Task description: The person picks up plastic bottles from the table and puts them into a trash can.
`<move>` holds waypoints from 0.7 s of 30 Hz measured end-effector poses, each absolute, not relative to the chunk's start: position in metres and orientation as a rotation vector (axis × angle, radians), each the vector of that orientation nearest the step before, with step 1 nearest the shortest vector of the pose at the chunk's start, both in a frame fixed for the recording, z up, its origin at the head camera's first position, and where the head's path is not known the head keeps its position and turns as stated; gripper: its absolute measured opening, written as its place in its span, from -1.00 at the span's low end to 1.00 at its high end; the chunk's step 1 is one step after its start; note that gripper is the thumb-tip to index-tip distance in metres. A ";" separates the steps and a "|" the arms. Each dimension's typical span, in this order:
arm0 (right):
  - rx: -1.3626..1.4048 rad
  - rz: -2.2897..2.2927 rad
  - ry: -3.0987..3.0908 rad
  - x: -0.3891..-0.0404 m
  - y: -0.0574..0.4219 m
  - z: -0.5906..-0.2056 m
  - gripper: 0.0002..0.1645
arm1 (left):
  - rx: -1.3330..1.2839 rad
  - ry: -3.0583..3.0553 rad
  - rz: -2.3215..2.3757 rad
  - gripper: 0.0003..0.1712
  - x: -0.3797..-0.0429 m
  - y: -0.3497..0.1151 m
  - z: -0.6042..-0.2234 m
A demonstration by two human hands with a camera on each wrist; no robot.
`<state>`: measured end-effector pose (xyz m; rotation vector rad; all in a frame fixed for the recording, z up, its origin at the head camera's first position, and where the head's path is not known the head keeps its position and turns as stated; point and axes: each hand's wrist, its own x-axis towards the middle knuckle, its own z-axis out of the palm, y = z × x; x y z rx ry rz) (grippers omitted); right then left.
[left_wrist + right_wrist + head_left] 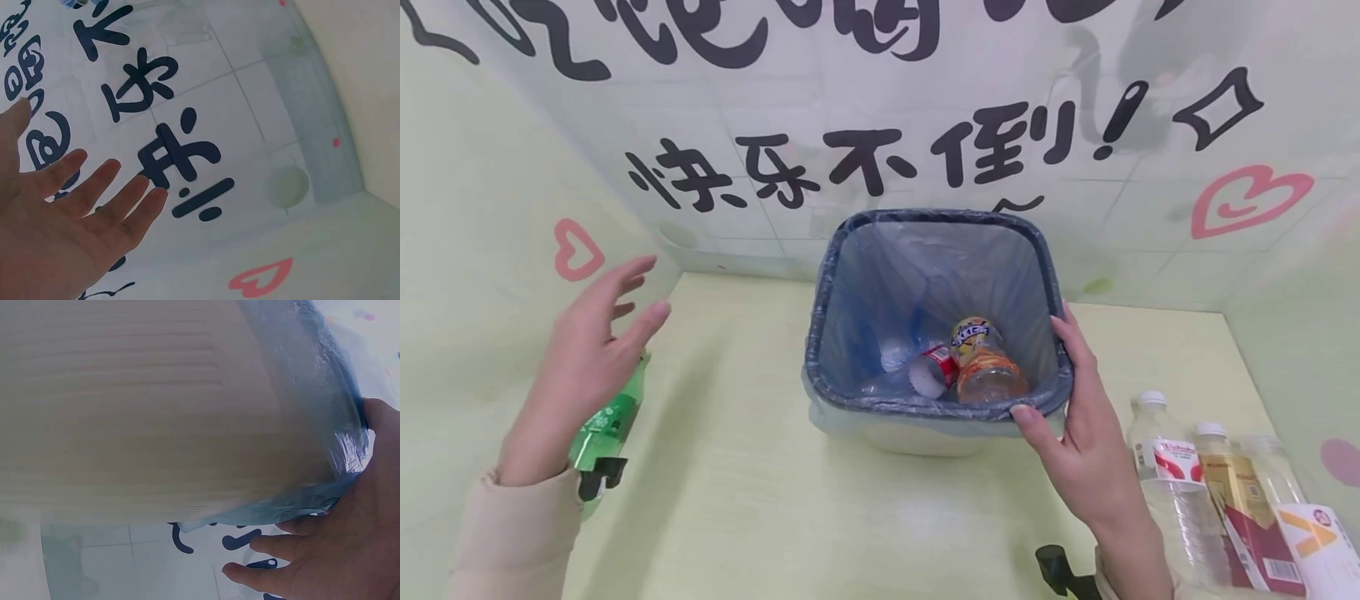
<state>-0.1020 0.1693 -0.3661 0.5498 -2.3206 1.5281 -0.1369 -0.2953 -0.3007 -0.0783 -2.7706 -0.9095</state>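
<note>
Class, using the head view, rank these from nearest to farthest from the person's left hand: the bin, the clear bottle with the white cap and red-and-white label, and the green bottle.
1. Green bottle: partly behind the left hand and wrist.
2. Bin: near the middle.
3. Clear bottle: far over on the right, past the bin.

Wall lettering and pink hearts suggest a booth-like nook (exact kind unclear).
</note>
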 end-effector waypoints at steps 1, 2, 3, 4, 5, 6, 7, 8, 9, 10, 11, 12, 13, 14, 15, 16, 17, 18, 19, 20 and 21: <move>0.556 1.523 -2.317 -0.102 0.169 -0.366 0.04 | -0.061 -2.780 -0.905 -0.30 -0.135 -0.300 -0.303; 0.558 1.520 -2.317 -0.103 0.169 -0.366 0.03 | -0.045 -2.788 -0.897 -0.30 -0.133 -0.304 -0.306; 0.560 1.513 -2.320 -0.103 0.169 -0.365 0.03 | -0.032 -2.794 -0.889 -0.30 -0.131 -0.307 -0.308; 0.561 1.508 -2.324 -0.103 0.169 -0.365 0.03 | -0.019 -2.801 -0.882 -0.31 -0.129 -0.310 -0.310; 0.557 1.508 -2.331 -0.103 0.169 -0.365 0.03 | -0.011 -2.806 -0.876 -0.31 -0.128 -0.312 -0.312; 0.556 1.507 -2.336 -0.103 0.169 -0.365 0.03 | -0.006 -2.810 -0.871 -0.31 -0.127 -0.315 -0.314; 0.550 1.511 -2.345 -0.103 0.170 -0.365 0.03 | -0.001 -2.814 -0.868 -0.31 -0.126 -0.317 -0.316; 0.541 1.520 -2.356 -0.103 0.170 -0.365 0.05 | 0.004 -2.818 -0.866 -0.31 -0.125 -0.318 -0.317; 0.537 1.529 -2.363 -0.102 0.170 -0.364 0.06 | 0.010 -2.821 -0.865 -0.31 -0.124 -0.320 -0.319; 0.531 1.539 -2.367 -0.102 0.170 -0.364 0.07 | 0.016 -2.824 -0.866 -0.31 -0.123 -0.322 -0.320; 0.526 1.549 -2.370 -0.102 0.170 -0.364 0.08 | 0.018 -2.825 -0.863 -0.30 -0.123 -0.323 -0.321; 0.525 1.554 -2.371 -0.102 0.170 -0.364 0.08 | 0.021 -2.827 -0.863 -0.30 -0.122 -0.324 -0.322; 0.518 1.562 -2.374 -0.102 0.170 -0.364 0.09 | 0.022 -2.828 -0.860 -0.30 -0.122 -0.325 -0.324; 0.517 1.564 -2.374 -0.102 0.169 -0.364 0.10 | 0.025 -2.829 -0.857 -0.30 -0.122 -0.326 -0.325; 0.517 1.564 -2.374 -0.102 0.169 -0.363 0.10 | 0.028 -2.831 -0.853 -0.30 -0.121 -0.327 -0.326; 0.518 1.565 -2.373 -0.102 0.169 -0.363 0.10 | 0.030 -2.833 -0.852 -0.30 -0.121 -0.328 -0.327; 0.520 1.567 -2.370 -0.102 0.169 -0.364 0.10 | 0.031 -2.834 -0.851 -0.30 -0.121 -0.328 -0.327; 0.522 1.567 -2.368 -0.102 0.169 -0.364 0.10 | 0.037 -2.837 -0.853 -0.30 -0.121 -0.329 -0.328; 0.525 1.570 -2.365 -0.102 0.169 -0.364 0.10 | 0.041 -2.838 -0.853 -0.30 -0.121 -0.329 -0.329; 0.528 1.567 -2.363 -0.102 0.170 -0.364 0.10 | 0.045 -2.840 -0.855 -0.30 -0.121 -0.330 -0.329; 0.528 1.564 -2.363 -0.103 0.170 -0.364 0.10 | 0.048 -2.841 -0.855 -0.30 -0.120 -0.330 -0.330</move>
